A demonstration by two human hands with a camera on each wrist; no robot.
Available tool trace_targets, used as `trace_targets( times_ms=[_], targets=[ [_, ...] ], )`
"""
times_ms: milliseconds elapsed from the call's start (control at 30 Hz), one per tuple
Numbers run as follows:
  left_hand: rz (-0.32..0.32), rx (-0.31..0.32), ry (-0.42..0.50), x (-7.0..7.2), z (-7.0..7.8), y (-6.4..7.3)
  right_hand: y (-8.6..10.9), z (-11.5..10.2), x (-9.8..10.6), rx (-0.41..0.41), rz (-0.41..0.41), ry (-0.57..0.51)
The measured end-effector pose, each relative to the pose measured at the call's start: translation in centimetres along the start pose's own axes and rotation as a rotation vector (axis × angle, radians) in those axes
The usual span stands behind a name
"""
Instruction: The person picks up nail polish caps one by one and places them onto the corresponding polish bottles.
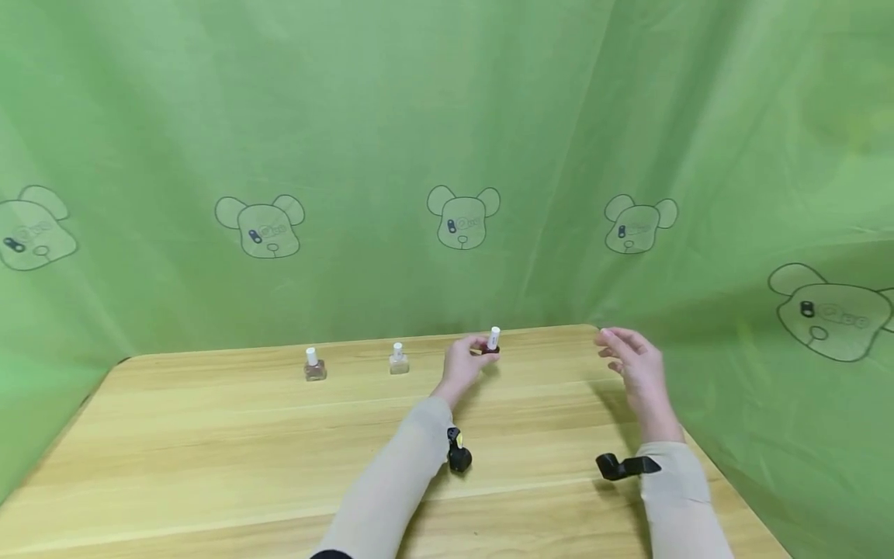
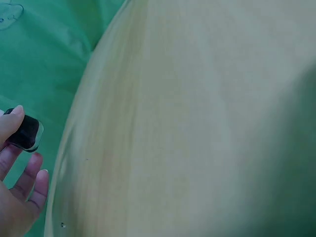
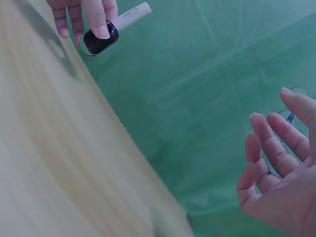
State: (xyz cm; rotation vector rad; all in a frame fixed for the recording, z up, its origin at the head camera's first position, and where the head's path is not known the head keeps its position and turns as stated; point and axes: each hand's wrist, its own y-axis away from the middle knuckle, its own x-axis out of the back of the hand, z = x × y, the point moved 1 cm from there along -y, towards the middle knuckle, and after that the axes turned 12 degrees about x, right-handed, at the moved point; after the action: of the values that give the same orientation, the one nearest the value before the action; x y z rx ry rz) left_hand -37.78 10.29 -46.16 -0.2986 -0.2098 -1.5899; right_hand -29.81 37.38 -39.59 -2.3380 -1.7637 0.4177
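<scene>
Near the table's far edge, my left hand [image 1: 462,365] pinches a dark nail polish bottle [image 3: 101,39] with a white cap between thumb and fingers. The bottle's dark glass body [image 2: 27,132] shows at the left of the left wrist view, with the cap mostly cut off there. To the right, my right hand [image 1: 635,371] is raised and holds nothing. Its fingers [image 3: 281,160] are loosely bent, apart from the bottle. Farther left stand a clear nail polish bottle [image 1: 399,363] and a mauve one [image 1: 315,369], both upright with white caps.
The wooden table [image 1: 230,450] has a far edge close behind the bottles. A green curtain [image 1: 391,116] printed with bear heads hangs behind and at both sides. Small black cameras [image 1: 459,456] are strapped to the sleeved wrists.
</scene>
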Motion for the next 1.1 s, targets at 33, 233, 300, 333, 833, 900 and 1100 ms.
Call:
trace_targets(
  times_ms=[33, 233, 300, 333, 833, 900, 1100],
  targets=[
    [0.002, -0.001, -0.006, -0.1, -0.1, -0.2, 0.0, 0.3, 0.2, -0.012, -0.004, -0.006],
    [0.004, 0.007, -0.034, -0.6, -0.6, -0.6, -0.2, 2.2, 1.3, -0.098, -0.025, -0.061],
    [0.0, 0.013, -0.039, -0.7, -0.6, -0.6, -0.3, 2.8, 1.5, -0.125, -0.027, -0.078],
    [0.0, 0.016, -0.041, -0.8, -0.6, -0.6, -0.3, 3.0, 1.7, -0.135, -0.026, -0.085],
    [0.013, 0.046, -0.091, -1.3, -1.0, -0.8, -0.3, 4.6, 2.4, -0.184, -0.02, -0.112],
    [0.013, 0.047, -0.091, -1.3, -0.9, -0.7, -0.3, 4.5, 2.4, -0.186, -0.02, -0.12],
    [0.014, 0.052, -0.087, -1.3, -0.7, -0.6, -0.3, 4.1, 2.5, -0.19, -0.027, -0.146]
  ],
)
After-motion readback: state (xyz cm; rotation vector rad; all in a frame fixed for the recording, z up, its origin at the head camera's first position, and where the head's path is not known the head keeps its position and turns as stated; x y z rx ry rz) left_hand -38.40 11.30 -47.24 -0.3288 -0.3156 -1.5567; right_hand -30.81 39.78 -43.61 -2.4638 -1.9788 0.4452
